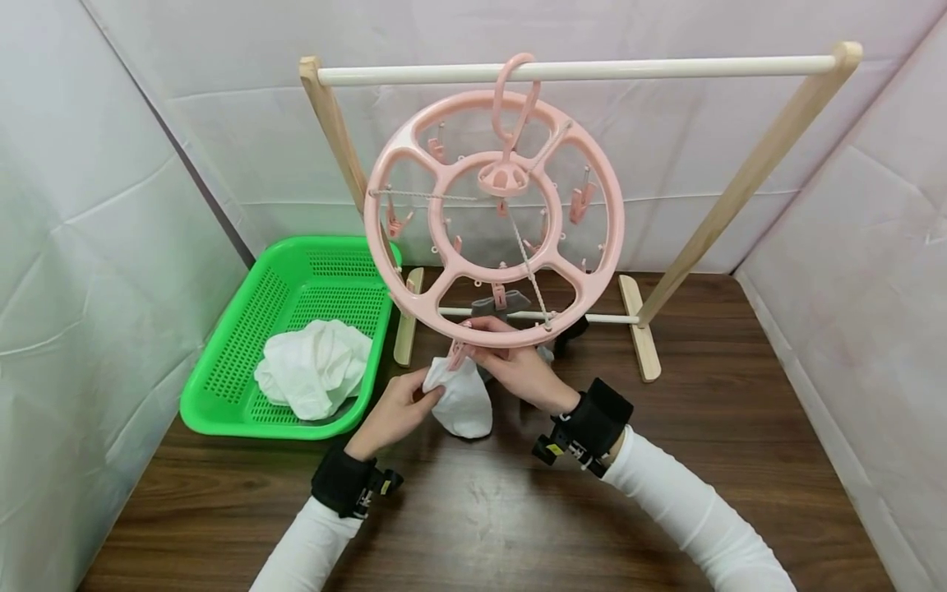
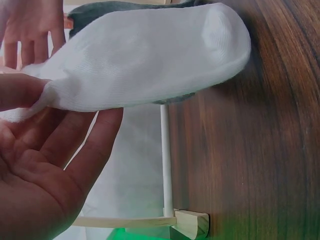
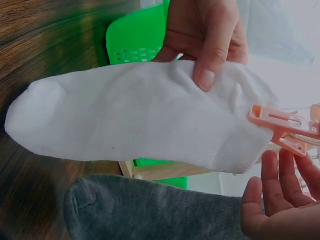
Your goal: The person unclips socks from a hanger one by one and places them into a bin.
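Observation:
A white sock hangs by its cuff from a pink clip at the near rim of the round pink hanger. My left hand pinches the sock's edge near the cuff between thumb and fingers. Beside the clip, my right hand has its fingers loosely bent. In the right wrist view its fingertips sit close to the clip's handles without squeezing them. A grey sock hangs beside the white one, partly behind my right hand in the head view.
The hanger hooks over a white bar on a wooden stand. More pink clips dangle around it. On the left, a green basket holds white cloth. A dark item hangs behind the hanger's right side.

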### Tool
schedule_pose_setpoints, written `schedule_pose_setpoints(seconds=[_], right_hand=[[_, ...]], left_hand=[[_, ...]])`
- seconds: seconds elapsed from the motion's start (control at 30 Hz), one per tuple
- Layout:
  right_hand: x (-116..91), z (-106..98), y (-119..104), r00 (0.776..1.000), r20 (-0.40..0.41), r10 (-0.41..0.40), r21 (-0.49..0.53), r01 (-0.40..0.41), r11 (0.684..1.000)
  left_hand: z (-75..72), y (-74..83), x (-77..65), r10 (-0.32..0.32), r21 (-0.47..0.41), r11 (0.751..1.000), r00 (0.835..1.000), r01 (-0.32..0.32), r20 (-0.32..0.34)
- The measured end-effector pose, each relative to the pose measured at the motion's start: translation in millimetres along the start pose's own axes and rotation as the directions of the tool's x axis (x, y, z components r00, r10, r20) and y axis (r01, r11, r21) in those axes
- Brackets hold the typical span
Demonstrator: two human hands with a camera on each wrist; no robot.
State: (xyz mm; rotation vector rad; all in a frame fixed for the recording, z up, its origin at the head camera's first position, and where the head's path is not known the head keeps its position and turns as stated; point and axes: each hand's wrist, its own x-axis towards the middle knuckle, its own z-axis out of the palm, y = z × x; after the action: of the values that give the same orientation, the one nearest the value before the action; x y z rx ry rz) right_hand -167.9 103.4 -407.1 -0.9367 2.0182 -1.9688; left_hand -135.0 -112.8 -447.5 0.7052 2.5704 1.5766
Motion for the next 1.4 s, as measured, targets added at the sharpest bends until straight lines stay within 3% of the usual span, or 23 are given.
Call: schedule_pose_setpoints(seconds=[0.7, 0.9, 1.0, 1.2, 1.4], right_hand=[[-3.3, -0.3, 1.7, 0.995, -0.097, 0.035, 0.010, -0.034, 0.999], [-2.8, -0.6, 3.9, 0.978, -0.208, -0.018, 0.015, 0.022, 1.000], [-3.2, -1.1, 3.4, 0.968, -0.247, -0.039, 0.028, 0.048, 0.998], [-4.1, -1.1, 2.9, 0.965, -0.262, -0.015, 0.018, 0.021, 1.000], [-4.5, -0.9, 4.9, 0.969, -0.244, -0.034, 0.053, 0.049, 0.997]], left_hand=[[0.5, 0.9, -3.8, 0.015, -0.007, 1.000, 1.000, -0.016, -0.015], [-3.1, -3.7, -10.4, 0.035, 0.029, 0.999, 0.999, -0.035, -0.006], [-6.8, -5.6, -13.6, 0.027, 0.047, 0.999, 1.000, -0.026, -0.012], [-18.1, -3.5, -16.7, 0.015, 0.020, 1.000, 0.999, -0.014, -0.033], [-38.5, 6.0, -16.9, 0.091, 0.059, 0.995, 0.987, -0.083, -0.133]])
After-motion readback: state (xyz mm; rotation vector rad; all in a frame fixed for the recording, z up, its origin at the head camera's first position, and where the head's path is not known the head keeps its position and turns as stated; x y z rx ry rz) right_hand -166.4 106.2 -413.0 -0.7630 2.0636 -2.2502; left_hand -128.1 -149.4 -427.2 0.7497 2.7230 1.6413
